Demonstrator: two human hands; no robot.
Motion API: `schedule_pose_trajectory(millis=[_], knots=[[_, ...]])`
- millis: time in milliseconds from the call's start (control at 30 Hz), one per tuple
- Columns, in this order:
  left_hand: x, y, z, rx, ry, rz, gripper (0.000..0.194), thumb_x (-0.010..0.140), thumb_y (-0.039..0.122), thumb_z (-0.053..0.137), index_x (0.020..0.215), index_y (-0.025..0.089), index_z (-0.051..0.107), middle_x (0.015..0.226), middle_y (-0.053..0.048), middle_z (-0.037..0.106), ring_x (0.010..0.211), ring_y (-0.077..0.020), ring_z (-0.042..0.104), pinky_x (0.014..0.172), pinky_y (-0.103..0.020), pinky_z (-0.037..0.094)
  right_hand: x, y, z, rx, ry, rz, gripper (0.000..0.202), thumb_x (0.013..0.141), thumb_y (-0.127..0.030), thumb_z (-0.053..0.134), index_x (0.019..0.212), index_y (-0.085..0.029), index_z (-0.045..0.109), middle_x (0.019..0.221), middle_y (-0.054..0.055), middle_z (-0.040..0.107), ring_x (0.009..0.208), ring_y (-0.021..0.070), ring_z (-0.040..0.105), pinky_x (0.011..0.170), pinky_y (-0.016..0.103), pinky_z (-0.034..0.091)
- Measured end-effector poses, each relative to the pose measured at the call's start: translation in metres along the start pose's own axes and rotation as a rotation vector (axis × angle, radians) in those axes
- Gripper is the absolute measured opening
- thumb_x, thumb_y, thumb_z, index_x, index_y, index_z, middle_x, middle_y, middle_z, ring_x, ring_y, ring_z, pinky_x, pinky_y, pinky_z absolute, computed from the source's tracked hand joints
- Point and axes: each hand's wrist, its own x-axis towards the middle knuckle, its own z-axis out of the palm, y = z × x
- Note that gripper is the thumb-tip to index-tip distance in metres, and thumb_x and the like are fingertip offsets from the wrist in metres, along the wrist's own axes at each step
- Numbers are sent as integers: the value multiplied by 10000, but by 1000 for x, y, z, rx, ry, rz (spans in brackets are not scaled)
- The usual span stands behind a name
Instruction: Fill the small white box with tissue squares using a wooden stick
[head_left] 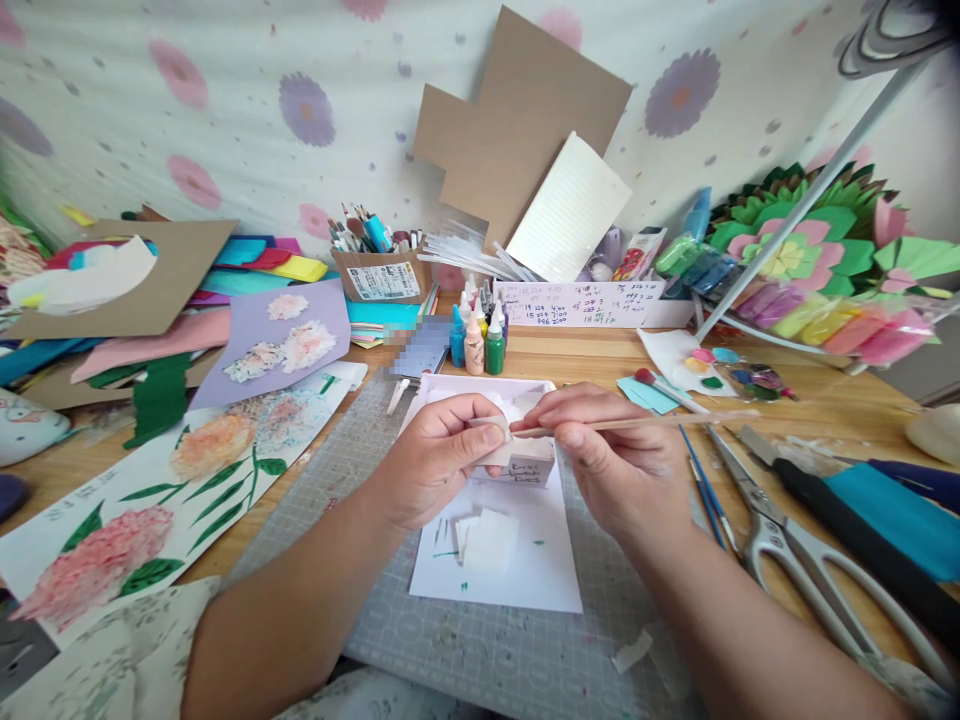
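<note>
My left hand [450, 450] pinches a small piece of white paper [495, 452] over a white box [534, 470] with handwriting on its front. From the right, my right hand [611, 450] holds a thin wooden stick [660, 420], whose tip touches the paper at my left fingertips. White scraps show inside the box. Under both hands lies a white sheet [525, 570], with a few small white paper squares [491, 540] stacked on it and small green marks around them.
Scissors [780, 530] and blue brushes [709, 490] lie at the right. Paint bottles [494, 345] stand behind the box. Painted flower sheets [172, 500] lie left. A grey cutting mat [360, 560] covers the middle, with a paper scrap [632, 651] near its front.
</note>
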Motion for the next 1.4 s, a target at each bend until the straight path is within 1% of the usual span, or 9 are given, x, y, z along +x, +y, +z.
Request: schedule_pose_trajectory(millis=[233, 467, 733, 967, 1400], knots=[[-1, 0, 0, -13, 8, -20, 210, 802, 294, 719, 718, 135, 610, 586, 15, 566, 558, -94, 481, 578, -242, 371, 1, -4, 1, -39, -13, -20, 155, 851, -188, 691, 923, -295, 777, 837, 14, 783, 830, 197, 712, 769, 383, 583], [-1, -1, 1, -24, 2, -25, 197, 796, 292, 713, 722, 142, 610, 569, 25, 549, 550, -94, 477, 577, -243, 359, 2, -5, 0, -62, -30, -42, 182, 849, -162, 690, 936, -297, 774, 839, 8, 788, 831, 193, 714, 772, 378, 576], [-1, -1, 1, -4, 14, -29, 209, 785, 310, 719, 729, 143, 606, 571, 27, 543, 548, -95, 475, 587, -247, 371, 2, -6, -1, -101, -29, -34, 146, 850, -192, 692, 916, -291, 776, 835, 17, 790, 823, 200, 713, 765, 388, 580], [-1, -1, 1, -25, -6, -21, 183, 807, 280, 701, 729, 142, 609, 570, 26, 551, 556, -94, 480, 582, -244, 361, 1, -6, 0, -66, -33, -47, 191, 855, -156, 681, 945, -297, 772, 849, 8, 783, 842, 192, 709, 779, 379, 567], [-1, -1, 0, 0, -4, -23, 199, 798, 293, 703, 722, 146, 594, 579, 21, 561, 550, -96, 474, 578, -254, 354, 2, -6, 0, -72, -33, -36, 188, 856, -161, 680, 943, -298, 775, 849, 10, 784, 837, 193, 711, 779, 374, 567]])
